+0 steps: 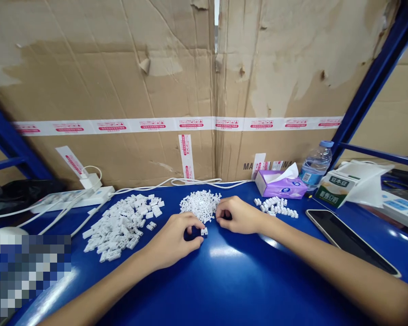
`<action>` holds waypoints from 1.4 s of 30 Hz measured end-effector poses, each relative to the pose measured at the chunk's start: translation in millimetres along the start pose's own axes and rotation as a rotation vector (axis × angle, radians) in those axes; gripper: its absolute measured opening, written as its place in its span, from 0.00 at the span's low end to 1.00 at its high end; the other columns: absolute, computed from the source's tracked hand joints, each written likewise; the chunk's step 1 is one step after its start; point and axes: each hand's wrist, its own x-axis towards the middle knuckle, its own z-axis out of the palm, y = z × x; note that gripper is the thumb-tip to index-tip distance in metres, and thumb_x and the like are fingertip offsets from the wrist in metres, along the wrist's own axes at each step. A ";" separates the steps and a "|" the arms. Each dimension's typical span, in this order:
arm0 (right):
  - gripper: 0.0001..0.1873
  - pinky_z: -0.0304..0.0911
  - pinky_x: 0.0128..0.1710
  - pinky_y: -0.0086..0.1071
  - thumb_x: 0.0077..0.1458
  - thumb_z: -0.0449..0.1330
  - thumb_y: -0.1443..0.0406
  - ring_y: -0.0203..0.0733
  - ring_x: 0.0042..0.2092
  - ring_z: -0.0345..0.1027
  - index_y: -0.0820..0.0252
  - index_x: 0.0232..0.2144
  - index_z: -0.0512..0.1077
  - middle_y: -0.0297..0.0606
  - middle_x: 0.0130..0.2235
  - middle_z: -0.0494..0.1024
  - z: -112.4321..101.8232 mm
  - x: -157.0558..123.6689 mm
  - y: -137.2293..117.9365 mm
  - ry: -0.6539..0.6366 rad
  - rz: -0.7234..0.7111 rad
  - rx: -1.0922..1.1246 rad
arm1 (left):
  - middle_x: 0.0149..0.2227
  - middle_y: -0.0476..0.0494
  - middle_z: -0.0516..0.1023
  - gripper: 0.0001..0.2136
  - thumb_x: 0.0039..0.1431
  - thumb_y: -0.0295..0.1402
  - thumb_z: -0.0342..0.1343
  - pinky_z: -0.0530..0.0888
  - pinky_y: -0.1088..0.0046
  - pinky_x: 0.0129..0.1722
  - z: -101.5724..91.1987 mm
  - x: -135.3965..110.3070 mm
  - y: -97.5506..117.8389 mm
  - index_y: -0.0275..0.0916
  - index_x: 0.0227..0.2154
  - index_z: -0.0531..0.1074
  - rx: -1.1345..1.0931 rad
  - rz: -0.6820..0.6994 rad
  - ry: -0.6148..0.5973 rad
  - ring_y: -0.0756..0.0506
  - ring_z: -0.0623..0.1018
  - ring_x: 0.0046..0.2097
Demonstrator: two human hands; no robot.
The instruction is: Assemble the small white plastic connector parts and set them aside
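Between thumb and fingertips, my left hand [180, 237] pinches a small white plastic block [204, 231] with dark gaps in it. My right hand [240, 215] is closed in a pinch at the right edge of a pile of tiny white plastic pieces [199, 203]; whatever sits in its fingertips is too small to make out. Left of my hands spreads a larger heap of white plastic blocks [119, 226], with a couple of blocks [151, 225] lying just off it. Beyond my right wrist lies a smaller group of white blocks [277, 207].
A purple tissue pack [280, 186], a water bottle [315, 167] and a green-and-white carton [335, 188] stand at the back right. A phone [352, 240] lies beside my right forearm. White cables and a power strip [102, 195] are at the back left, before a cardboard wall [139, 90].
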 end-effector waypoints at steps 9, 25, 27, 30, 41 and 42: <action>0.06 0.56 0.31 0.28 0.52 0.59 0.74 0.33 0.30 0.62 0.61 0.33 0.73 0.32 0.32 0.74 16.7 1.9 2.1 0.138 0.078 0.011 | 0.39 0.46 0.76 0.08 0.61 0.37 0.59 0.70 0.68 0.36 6.4 -4.6 -5.7 0.43 0.38 0.82 -0.091 -0.066 0.085 0.47 0.73 0.34; 0.06 0.60 0.35 0.30 0.54 0.60 0.74 0.35 0.33 0.66 0.60 0.30 0.76 0.34 0.33 0.75 4.2 -10.1 -2.3 0.024 0.112 -0.077 | 0.39 0.47 0.77 0.08 0.59 0.31 0.60 0.72 0.65 0.43 11.3 -8.8 -2.5 0.44 0.39 0.82 -0.102 -0.066 0.060 0.44 0.76 0.40; 0.06 0.60 0.35 0.31 0.54 0.61 0.74 0.36 0.34 0.67 0.60 0.29 0.76 0.35 0.33 0.76 -2.7 -12.8 -6.8 -0.036 0.153 -0.131 | 0.39 0.47 0.77 0.08 0.59 0.31 0.60 0.72 0.65 0.43 11.4 -8.4 -2.7 0.44 0.38 0.82 -0.103 -0.063 0.055 0.44 0.76 0.40; 0.06 0.60 0.35 0.32 0.54 0.61 0.73 0.39 0.35 0.69 0.60 0.28 0.76 0.38 0.33 0.77 -10.0 -15.9 -14.1 -0.097 0.237 -0.213 | 0.39 0.47 0.77 0.08 0.59 0.31 0.59 0.72 0.64 0.43 11.5 -7.8 -2.5 0.46 0.38 0.82 -0.112 -0.063 0.049 0.44 0.76 0.41; 0.12 0.58 0.30 0.30 0.51 0.60 0.75 0.38 0.31 0.68 0.59 0.36 0.78 0.36 0.30 0.77 -12.2 -21.8 -22.0 -0.108 0.232 -0.091 | 0.40 0.48 0.77 0.07 0.58 0.32 0.61 0.73 0.66 0.39 12.1 -11.0 -1.8 0.46 0.38 0.82 -0.130 -0.051 0.020 0.45 0.75 0.38; 0.12 0.59 0.31 0.30 0.52 0.60 0.75 0.38 0.31 0.68 0.59 0.36 0.78 0.36 0.30 0.77 -11.5 -21.9 -23.8 -0.109 0.205 -0.065 | 0.40 0.48 0.77 0.07 0.58 0.31 0.61 0.72 0.67 0.39 12.2 -11.3 -1.7 0.46 0.38 0.82 -0.132 -0.049 0.020 0.46 0.75 0.38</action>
